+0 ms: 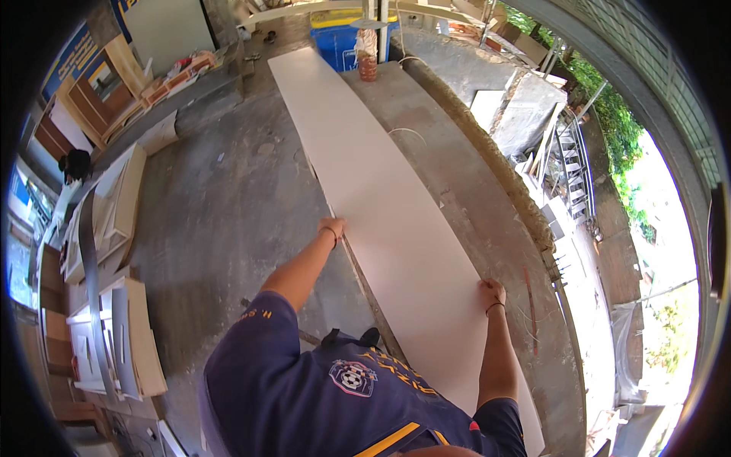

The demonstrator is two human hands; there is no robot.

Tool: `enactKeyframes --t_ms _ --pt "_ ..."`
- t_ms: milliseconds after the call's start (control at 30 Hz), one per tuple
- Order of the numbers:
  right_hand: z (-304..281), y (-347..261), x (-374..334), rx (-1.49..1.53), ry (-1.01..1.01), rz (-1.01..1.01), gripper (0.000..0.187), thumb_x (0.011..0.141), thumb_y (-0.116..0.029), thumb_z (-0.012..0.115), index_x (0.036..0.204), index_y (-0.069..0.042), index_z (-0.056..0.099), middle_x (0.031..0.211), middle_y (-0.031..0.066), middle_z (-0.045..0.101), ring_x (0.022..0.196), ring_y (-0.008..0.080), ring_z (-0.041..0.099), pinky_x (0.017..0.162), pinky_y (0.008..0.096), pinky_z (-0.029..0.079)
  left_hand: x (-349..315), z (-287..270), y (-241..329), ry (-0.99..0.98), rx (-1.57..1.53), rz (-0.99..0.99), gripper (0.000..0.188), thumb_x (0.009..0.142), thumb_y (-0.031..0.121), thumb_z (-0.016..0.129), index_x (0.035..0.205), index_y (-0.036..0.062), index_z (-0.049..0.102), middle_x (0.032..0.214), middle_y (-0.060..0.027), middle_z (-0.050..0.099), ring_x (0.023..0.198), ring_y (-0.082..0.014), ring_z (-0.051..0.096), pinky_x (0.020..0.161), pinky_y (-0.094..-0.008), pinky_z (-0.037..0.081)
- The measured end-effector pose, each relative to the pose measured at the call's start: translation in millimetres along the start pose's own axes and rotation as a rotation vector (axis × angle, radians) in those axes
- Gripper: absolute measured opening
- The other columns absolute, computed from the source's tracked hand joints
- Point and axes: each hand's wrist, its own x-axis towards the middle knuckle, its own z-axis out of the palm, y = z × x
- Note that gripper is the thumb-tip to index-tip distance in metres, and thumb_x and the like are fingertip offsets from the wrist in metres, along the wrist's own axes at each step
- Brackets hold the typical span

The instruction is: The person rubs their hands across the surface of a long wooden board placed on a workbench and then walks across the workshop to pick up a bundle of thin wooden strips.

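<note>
A long white board (pixel 396 206) stretches away in front of me, slanting from the lower right up to the far left. My left hand (pixel 332 227) is closed on its left edge, about halfway along, with a thin dark band at the wrist. Nearer to my body, my right hand (pixel 493 292) grips the opposite edge, fingers curled at the rim; a dark band circles that wrist too. Both forearms reach out over the board. Its near end runs past my right side, and what supports it underneath is hidden.
A blue bin (pixel 335 47) with a yellow lid stands beyond the board's far end, beside a reddish plastic container (pixel 368 67). White cabinet pieces (pixel 122 335) line the left. On the right, the concrete floor (pixel 457 145) ends at a rough edge, with a metal frame (pixel 575 167) beyond.
</note>
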Motion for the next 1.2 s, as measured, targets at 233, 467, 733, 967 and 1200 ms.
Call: enactKeyframes --t_ms 233,467,733,967,1200 --pt "4 11 3 0.033 0.001 -0.09 0.024 0.07 -0.026 0.058 0.081 -0.005 0.061 0.069 0.0085 0.06 0.064 0.0148 0.056 0.061 0.0281 0.043 21 -10 26 0.11 -0.222 -0.058 0.011 0.072 0.011 0.051 0.068 0.0011 0.054 0.059 -0.009 0.053 0.047 -0.018 0.05 0.039 -0.03 0.039" --pt "4 5 -4 -0.041 0.031 -0.12 0.027 0.071 -0.028 0.058 0.085 -0.006 0.062 0.073 0.0099 0.061 0.066 0.0173 0.057 0.063 0.0289 0.043 0 -17 28 0.099 -0.385 -0.032 0.01 0.073 0.006 0.046 0.063 0.0038 0.048 0.053 -0.0064 0.045 0.042 -0.0171 0.043 0.038 -0.03 0.037" --pt "11 -5 -6 0.046 0.06 -0.142 0.027 0.071 -0.03 0.057 0.083 -0.007 0.062 0.074 0.0097 0.061 0.069 0.0214 0.057 0.064 0.0309 0.044 -22 -12 12 0.137 -0.274 -0.086 0.007 0.073 0.006 0.051 0.08 0.0046 0.052 0.068 -0.0052 0.05 0.055 -0.0146 0.047 0.059 -0.033 0.047" --pt "4 -2 -5 0.017 0.074 -0.121 0.027 0.072 -0.031 0.057 0.085 -0.008 0.062 0.077 0.0097 0.061 0.072 0.0216 0.058 0.065 0.0309 0.043 -48 5 -6 -0.005 -0.226 -0.115 0.009 0.075 0.013 0.053 0.082 0.0072 0.052 0.076 -0.0035 0.05 0.065 -0.0137 0.048 0.065 -0.034 0.045" --pt "11 -7 -5 -0.008 0.078 -0.189 0.027 0.073 -0.03 0.055 0.085 -0.007 0.062 0.08 0.0108 0.061 0.073 0.0234 0.057 0.065 0.0321 0.043 -2 -30 10 -0.058 -0.33 -0.038 0.015 0.077 0.017 0.049 0.089 0.009 0.052 0.08 -0.002 0.05 0.073 -0.0151 0.049 0.071 -0.0363 0.043"
